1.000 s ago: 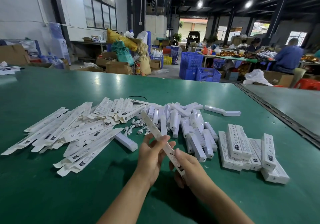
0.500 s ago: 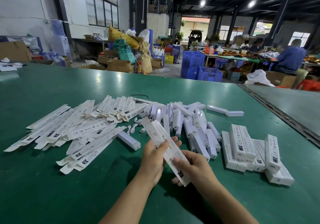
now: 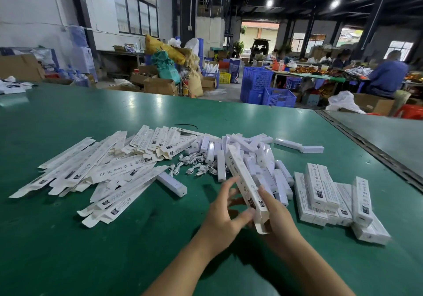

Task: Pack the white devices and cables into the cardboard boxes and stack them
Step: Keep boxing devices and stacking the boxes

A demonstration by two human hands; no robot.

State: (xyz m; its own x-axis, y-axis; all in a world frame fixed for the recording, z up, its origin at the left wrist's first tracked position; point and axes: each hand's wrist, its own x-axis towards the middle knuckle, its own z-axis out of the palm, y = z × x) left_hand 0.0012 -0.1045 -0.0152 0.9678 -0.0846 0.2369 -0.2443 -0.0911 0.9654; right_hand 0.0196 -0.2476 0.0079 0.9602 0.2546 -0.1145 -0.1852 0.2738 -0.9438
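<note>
I hold a long white cardboard box [image 3: 242, 181] above the green table [image 3: 68, 250], now squared into a tube with its near end open. My right hand [image 3: 274, 213] grips its near end from the right. My left hand [image 3: 226, 211] touches it from the left with spread, relaxed fingers. A heap of flat unfolded boxes [image 3: 98, 172] lies at left. Coiled white cables [image 3: 194, 165] and a pile of white devices [image 3: 258, 156] lie behind my hands. Packed boxes [image 3: 329, 195] are stacked at right.
One loose white device [image 3: 171, 183] lies left of my hands, and another [image 3: 297, 145] sits apart at the far right of the pile. A seam [image 3: 366, 149] splits the table on the right. Blue crates [image 3: 265, 87], cartons and seated people fill the hall beyond.
The flat box has been popped open into a square tube and swung a little to the right. My left fingers have loosened from a grip to a spread touch.
</note>
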